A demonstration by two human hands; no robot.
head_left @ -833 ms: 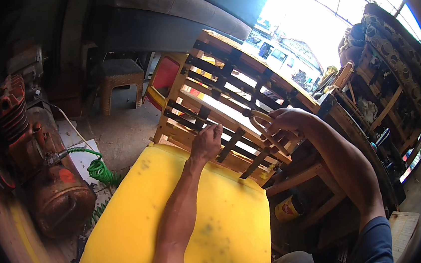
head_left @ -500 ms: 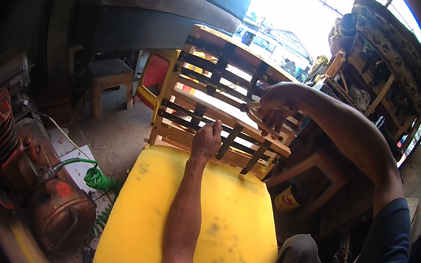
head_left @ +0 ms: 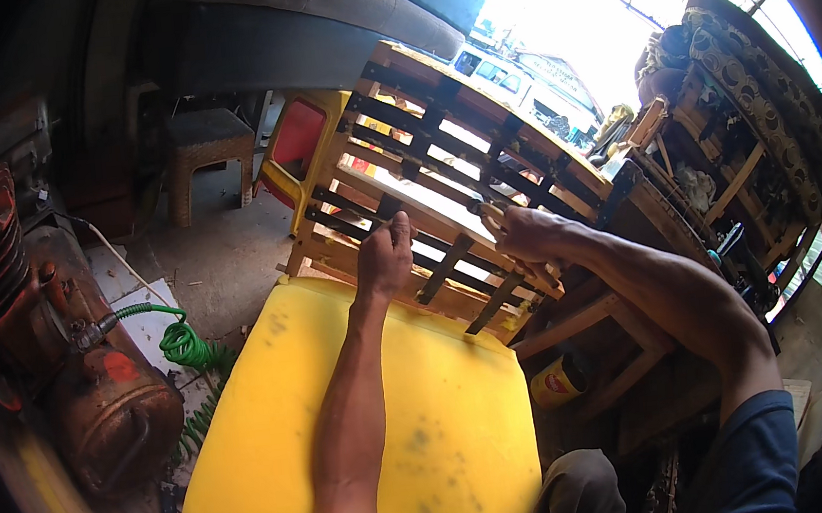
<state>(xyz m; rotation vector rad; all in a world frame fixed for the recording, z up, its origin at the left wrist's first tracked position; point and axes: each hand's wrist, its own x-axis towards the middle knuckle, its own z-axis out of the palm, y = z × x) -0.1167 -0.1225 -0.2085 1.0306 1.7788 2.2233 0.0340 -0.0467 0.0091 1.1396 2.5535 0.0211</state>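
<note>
A wooden seat frame (head_left: 447,216) with crossed black webbing straps (head_left: 446,263) stands tilted behind a yellow foam cushion (head_left: 442,391). My left hand (head_left: 385,257) is closed, thumb up, in front of the frame's lower straps. Whatever its fingers hold is hidden. Close by on the right, my right hand (head_left: 531,236) grips a pincer-like tool (head_left: 492,216) with tan handles. Its dark head lies near the frame's middle rail. My left forearm crosses above the cushion.
A rusty air compressor (head_left: 112,410) with a coiled green hose (head_left: 189,342) stands at left. Behind are a brown stool (head_left: 209,152) and a yellow-and-red plastic chair (head_left: 299,149). A yellow can (head_left: 557,382) sits at right, below a patterned upholstered piece (head_left: 748,80).
My left hand has moved left and slightly up. My right hand has come down with the tool, its wrist lower and the handles now mostly covered by the fingers.
</note>
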